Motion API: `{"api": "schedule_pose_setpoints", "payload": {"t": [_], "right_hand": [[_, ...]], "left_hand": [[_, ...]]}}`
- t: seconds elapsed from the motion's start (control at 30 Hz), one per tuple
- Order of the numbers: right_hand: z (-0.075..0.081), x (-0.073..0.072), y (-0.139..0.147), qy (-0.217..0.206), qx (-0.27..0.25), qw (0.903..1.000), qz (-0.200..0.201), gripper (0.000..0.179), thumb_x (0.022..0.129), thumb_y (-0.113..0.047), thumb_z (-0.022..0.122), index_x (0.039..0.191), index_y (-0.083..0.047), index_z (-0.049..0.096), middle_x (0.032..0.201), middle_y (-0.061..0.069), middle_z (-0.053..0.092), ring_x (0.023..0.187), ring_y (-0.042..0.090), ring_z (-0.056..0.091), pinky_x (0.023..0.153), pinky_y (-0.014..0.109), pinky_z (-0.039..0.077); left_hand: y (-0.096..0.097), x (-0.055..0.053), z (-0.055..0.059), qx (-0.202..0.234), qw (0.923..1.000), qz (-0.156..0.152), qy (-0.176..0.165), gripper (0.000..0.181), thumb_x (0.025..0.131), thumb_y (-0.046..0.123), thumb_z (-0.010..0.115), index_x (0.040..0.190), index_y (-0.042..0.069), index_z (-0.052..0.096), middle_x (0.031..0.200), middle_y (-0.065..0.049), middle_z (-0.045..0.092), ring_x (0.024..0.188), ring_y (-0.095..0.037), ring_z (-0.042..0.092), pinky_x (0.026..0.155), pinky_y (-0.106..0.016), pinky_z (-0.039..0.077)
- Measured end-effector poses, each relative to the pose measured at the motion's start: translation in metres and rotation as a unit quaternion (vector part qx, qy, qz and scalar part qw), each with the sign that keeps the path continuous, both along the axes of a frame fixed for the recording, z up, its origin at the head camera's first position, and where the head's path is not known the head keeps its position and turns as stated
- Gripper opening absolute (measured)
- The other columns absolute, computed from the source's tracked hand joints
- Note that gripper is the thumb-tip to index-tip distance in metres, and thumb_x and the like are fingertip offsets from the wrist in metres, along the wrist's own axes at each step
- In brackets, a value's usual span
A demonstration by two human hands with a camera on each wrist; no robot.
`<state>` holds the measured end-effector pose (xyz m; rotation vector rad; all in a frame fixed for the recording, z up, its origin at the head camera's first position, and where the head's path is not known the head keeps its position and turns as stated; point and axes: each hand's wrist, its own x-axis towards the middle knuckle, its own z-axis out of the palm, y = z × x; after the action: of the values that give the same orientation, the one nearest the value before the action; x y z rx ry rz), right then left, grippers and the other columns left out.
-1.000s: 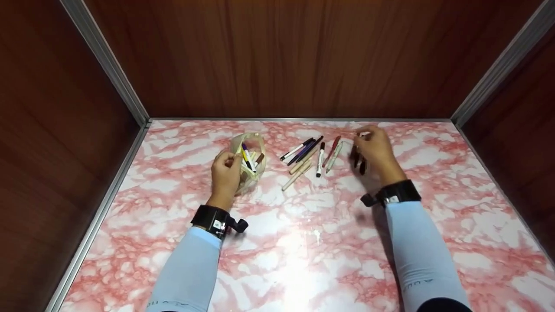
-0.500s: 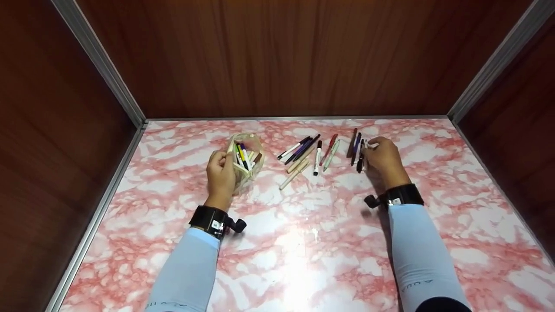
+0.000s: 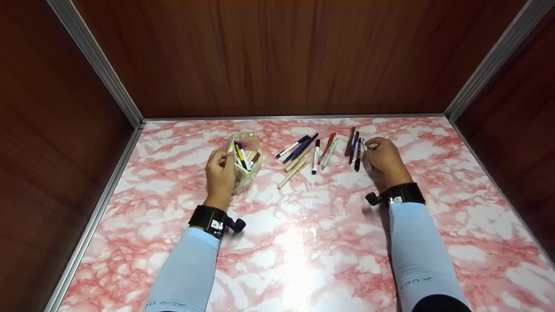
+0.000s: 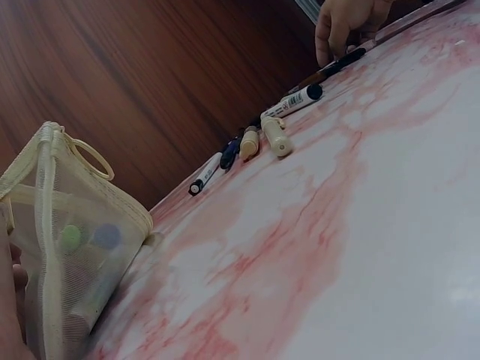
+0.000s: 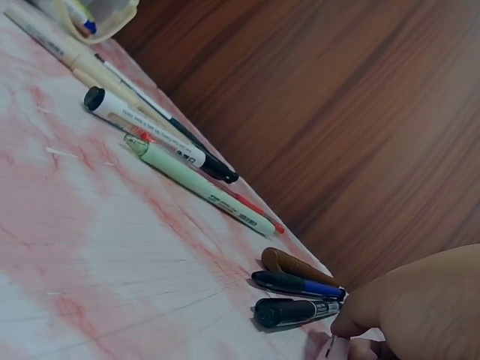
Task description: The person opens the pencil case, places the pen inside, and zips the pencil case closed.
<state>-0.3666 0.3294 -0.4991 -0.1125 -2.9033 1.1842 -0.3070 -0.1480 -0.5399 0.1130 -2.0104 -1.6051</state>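
Pouch (image 4: pixel 47 247) pinched by fingers of left hand (image 3: pixel 220 174), black marker (image 5: pixel 291 311) beside right hand (image 3: pixel 384 157), fingers' hold unclear

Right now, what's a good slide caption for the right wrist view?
Right hand beside black pen, blue-and-black pen and brown pen on marbled tabletop.

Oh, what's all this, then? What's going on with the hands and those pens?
Somebody's left hand is holding the edge of an open mesh pouch, which has several markers inside. More pens lie loose on the red-and-white table, between the two hands. The right hand is at the far right of them, beside a black pen; exactly what its fingers grip there is hard to tell.
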Motion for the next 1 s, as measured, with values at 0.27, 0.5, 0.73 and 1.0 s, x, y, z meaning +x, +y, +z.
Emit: {"api": "schedule_pose_setpoints", "payload": {"t": [0.27,0.5,0.73,1.0], "right_hand": [[0.0048,0.0034,-0.0025,-0.021,0.025,0.9994,0.009,0.057,0.101,-0.016,0.065,0.155,0.004,0.060,0.151,0.033,0.067,0.134,0.043,0.065,0.118,0.056,0.053],[0.0060,0.0043,-0.0035,-0.020,0.041,0.9989,0.008,0.056,0.102,-0.016,0.065,0.153,0.006,0.060,0.149,0.035,0.067,0.132,0.046,0.065,0.118,0.060,0.053],[0.0069,0.0055,-0.0029,-0.020,0.015,0.9997,-0.006,0.060,0.106,-0.018,0.062,0.161,0.004,0.054,0.153,0.033,0.067,0.130,0.043,0.069,0.112,0.051,0.055],[0.0080,0.0059,0.0012,-0.011,-0.045,0.9989,-0.011,0.066,0.108,-0.017,0.058,0.170,0.002,0.043,0.116,0.022,0.077,0.088,0.021,0.073,0.101,0.042,0.059]], "left_hand": [[-0.0010,0.0004,0.0007,-0.012,0.9999,0.006,0.005,0.020,0.104,0.014,0.072,0.088,0.001,0.069,0.094,-0.002,0.056,0.094,-0.015,0.055,0.081,-0.023,0.047],[-0.0013,0.0010,0.0004,0.013,0.9998,-0.008,-0.011,0.020,0.107,0.016,0.070,0.091,0.004,0.068,0.095,-0.003,0.059,0.085,-0.015,0.060,0.071,-0.022,0.052],[-0.0001,-0.0008,0.0002,0.041,0.9990,-0.020,-0.004,0.021,0.108,0.014,0.069,0.091,0.001,0.070,0.095,0.000,0.061,0.082,-0.012,0.065,0.068,-0.019,0.055],[0.0009,-0.0009,0.0005,0.042,0.9987,-0.030,-0.003,0.020,0.107,0.009,0.069,0.092,-0.003,0.071,0.089,0.003,0.059,0.080,-0.009,0.064,0.067,-0.017,0.053]]}}
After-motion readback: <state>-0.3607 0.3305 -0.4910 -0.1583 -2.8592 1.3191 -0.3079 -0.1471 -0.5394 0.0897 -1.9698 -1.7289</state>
